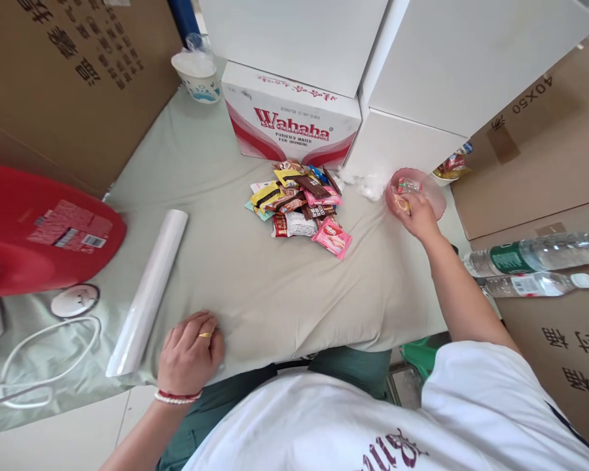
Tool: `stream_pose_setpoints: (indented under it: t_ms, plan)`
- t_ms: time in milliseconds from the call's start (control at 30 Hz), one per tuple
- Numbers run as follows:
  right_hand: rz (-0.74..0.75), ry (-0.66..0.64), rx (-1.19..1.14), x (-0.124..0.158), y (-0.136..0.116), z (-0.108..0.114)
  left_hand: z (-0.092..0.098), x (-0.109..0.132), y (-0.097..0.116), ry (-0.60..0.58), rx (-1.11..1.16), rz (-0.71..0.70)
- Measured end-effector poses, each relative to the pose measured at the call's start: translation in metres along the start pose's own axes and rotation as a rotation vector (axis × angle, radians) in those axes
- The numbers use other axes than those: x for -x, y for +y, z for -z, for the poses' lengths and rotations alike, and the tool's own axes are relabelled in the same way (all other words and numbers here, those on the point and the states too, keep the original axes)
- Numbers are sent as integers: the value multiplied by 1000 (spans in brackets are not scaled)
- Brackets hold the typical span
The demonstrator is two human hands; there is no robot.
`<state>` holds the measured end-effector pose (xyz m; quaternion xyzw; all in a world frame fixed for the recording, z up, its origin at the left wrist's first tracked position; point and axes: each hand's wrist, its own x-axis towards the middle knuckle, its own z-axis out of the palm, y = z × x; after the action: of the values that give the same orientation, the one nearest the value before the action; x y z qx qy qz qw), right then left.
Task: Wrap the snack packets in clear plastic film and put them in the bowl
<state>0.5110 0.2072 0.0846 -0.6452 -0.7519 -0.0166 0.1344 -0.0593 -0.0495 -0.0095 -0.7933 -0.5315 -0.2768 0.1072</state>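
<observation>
My right hand [420, 219] reaches into a pink translucent bowl [436, 196] at the right of the table. Its fingers are closed on a small wrapped snack [402, 203] with some yellow on it. Another small packet [410, 186], clear and reddish, lies in the bowl beyond the fingertips. My left hand [190, 347] rests curled on the cloth near the front edge, with nothing visible in it. A pile of wrapped snacks [294, 203] lies mid-table. In front of the pile is a pink wafer packet [332, 238].
A white roll [150, 291] lies left, near a red container [44, 229] and a white cable [53, 327]. Behind the pile stands a Wahaha carton [292, 124] beside white boxes [417, 72]. Cardboard boxes [540, 150] and plastic bottles [540, 255] flank the right. A paper cup [199, 78] stands back left.
</observation>
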Motion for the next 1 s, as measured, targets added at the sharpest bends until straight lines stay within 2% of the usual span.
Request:
stream_pose_setpoints:
  t_ms: [100,233,333,400,467,533,667,733,800,900,933,1000]
  plan:
    - [-60,81,-116,-56,-33,-15,1,-1,1,-13,-15,-14]
    - [-143,14,-223,-112,-73,-49,2,-1,2,-13,-26,-15]
    - [-222,37,-482,-124,-85,-57,2,1,2,-9,-25,5]
    - [-242,118,-689,-114,-90,-48,1,3,2,-12,-16,19]
    - [-309,186,-895,-87,-96,-34,1,4,3,-13,-1,27]
    - [-415,192,-1074,-43,-106,-22,0,4,3,-5,21,31]
    - [-558,92,-1267,78,-137,-18,0,4,2,17,110,58]
    - [-683,37,-1470,138,-158,-23,2,5,2,30,198,104]
    - [-801,17,-1690,185,-178,-30,5,5,4,62,304,183]
    - [-866,47,-1832,230,-206,-39,8,-4,22,78,492,324]
    - [-863,41,-1830,238,-215,-42,8,-10,33,45,583,365]
    - [-815,-37,-1774,248,-233,-47,3,-24,61,-97,862,444]
